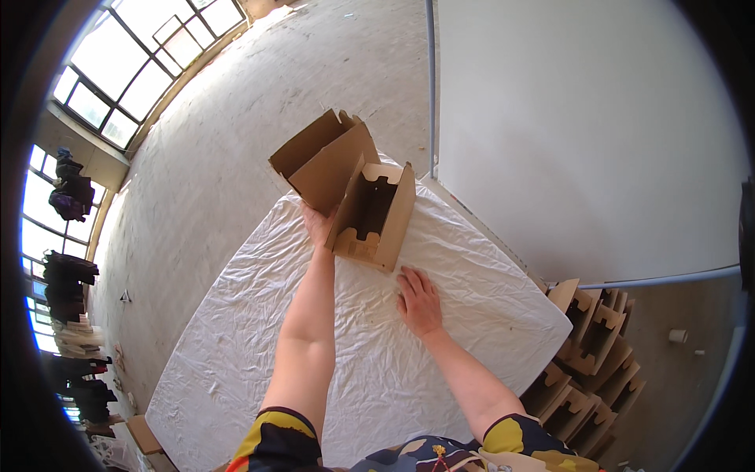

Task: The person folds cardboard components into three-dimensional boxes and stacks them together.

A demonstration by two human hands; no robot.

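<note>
Two open brown cardboard boxes stand side by side toward the far end of the white cloth-covered table. The left box is tilted and reaches past the table's far edge. My left hand grips its near lower end, with the fingers partly hidden between it and the other box. The right box rests on the cloth, with notched flaps at both ends and a dark hollow inside. My right hand lies on the cloth just off that box's near right corner, fingers apart and slightly bent, holding nothing.
Several similar cardboard boxes are stacked low beside the table's right corner. A large white panel with a grey-blue pole stands along the right side. Dark clothes hang at the far left near windows. The cloth is wrinkled.
</note>
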